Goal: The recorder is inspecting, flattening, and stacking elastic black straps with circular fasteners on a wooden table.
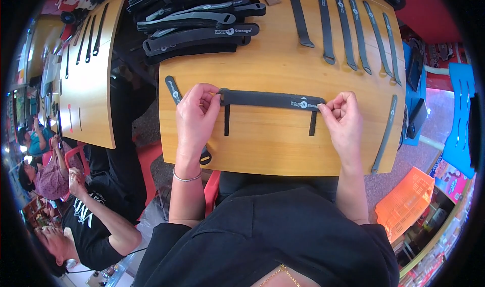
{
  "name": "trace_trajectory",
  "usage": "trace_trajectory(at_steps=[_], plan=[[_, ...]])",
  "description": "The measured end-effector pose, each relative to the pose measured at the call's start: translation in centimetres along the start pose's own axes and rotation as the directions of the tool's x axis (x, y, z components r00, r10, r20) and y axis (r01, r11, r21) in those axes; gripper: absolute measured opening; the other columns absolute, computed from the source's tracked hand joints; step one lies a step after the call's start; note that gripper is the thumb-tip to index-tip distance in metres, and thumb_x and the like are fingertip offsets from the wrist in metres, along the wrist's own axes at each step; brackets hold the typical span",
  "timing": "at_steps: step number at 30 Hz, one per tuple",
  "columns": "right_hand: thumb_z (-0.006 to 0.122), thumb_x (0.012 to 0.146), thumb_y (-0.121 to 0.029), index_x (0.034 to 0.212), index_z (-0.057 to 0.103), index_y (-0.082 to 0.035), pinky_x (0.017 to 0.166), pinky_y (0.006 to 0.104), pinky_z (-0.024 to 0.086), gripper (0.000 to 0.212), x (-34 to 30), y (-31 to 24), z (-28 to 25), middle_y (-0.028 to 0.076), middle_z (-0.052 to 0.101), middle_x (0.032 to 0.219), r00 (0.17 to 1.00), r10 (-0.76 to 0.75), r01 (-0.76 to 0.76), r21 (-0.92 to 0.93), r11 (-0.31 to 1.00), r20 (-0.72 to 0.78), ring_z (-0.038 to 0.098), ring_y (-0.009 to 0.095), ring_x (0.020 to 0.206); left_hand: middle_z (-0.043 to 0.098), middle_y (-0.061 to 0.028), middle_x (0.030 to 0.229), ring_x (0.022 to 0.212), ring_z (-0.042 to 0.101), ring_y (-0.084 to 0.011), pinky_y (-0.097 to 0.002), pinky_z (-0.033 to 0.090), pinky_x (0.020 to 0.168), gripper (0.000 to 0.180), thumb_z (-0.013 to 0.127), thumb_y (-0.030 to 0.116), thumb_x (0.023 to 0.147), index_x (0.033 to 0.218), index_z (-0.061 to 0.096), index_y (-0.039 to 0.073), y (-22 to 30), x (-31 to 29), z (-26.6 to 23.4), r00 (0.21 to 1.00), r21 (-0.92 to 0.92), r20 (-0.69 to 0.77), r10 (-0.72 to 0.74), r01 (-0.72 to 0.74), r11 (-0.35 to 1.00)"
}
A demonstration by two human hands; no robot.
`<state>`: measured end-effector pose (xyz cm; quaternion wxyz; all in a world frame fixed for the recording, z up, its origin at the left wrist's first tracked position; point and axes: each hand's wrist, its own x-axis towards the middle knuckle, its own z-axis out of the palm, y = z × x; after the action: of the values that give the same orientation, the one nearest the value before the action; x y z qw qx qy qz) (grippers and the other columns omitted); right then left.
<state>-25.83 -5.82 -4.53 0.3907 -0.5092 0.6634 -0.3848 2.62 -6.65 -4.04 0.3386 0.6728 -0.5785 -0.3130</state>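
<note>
A dark grey storage strap (262, 99) with white print is stretched level between my hands, just above the wooden table. My left hand (198, 112) pinches its left end, where a loop sits. At the right end, beside the print, my right hand (343, 117) grips it between thumb and fingers. Below the strap, two short black strips (227, 121) run toward me on the tabletop, one near each end. Another strap (173, 89) lies partly hidden under my left hand and wrist; its looped end (205, 156) shows beside the wrist.
A pile of straps (197, 21) stands at the table's (283, 155) far left. Several single straps (343, 31) lie in a row at the far right, one more (385, 134) along the right edge. An orange basket (405, 203) stands right; a co-worker (96, 221) sits left by another table (93, 84).
</note>
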Motion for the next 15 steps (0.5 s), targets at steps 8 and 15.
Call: trace_trajectory(at_steps=[8,15], plan=[[0.071,0.081,0.001,0.09,0.044,-0.003,0.05,0.0211,0.04,0.029,0.04,0.19,0.12,0.002,0.055,0.069,1.0,0.008,-0.008,-0.01,1.0,-0.012,0.048,0.004,0.055,0.057,-0.0052,0.073,0.062,0.056,-0.0104,-0.0222,0.046,0.057,0.011,0.063,-0.003,0.082,0.093,0.062,0.0,-0.08,-0.11,0.14,1.0,0.007,-0.016,0.012,-0.011,1.0],[0.072,0.081,0.0,0.09,0.044,-0.003,0.051,0.0223,0.041,0.03,-0.11,-0.01,0.15,0.003,0.056,0.069,1.0,0.005,-0.005,-0.056,0.998,-0.012,0.05,0.006,0.055,0.057,-0.0054,0.071,0.06,0.055,-0.0111,-0.0234,0.046,0.056,0.011,0.064,-0.003,0.081,0.092,0.062,0.0,-0.13,-0.15,0.26,0.999,0.036,-0.029,0.027,-0.026,0.999]])
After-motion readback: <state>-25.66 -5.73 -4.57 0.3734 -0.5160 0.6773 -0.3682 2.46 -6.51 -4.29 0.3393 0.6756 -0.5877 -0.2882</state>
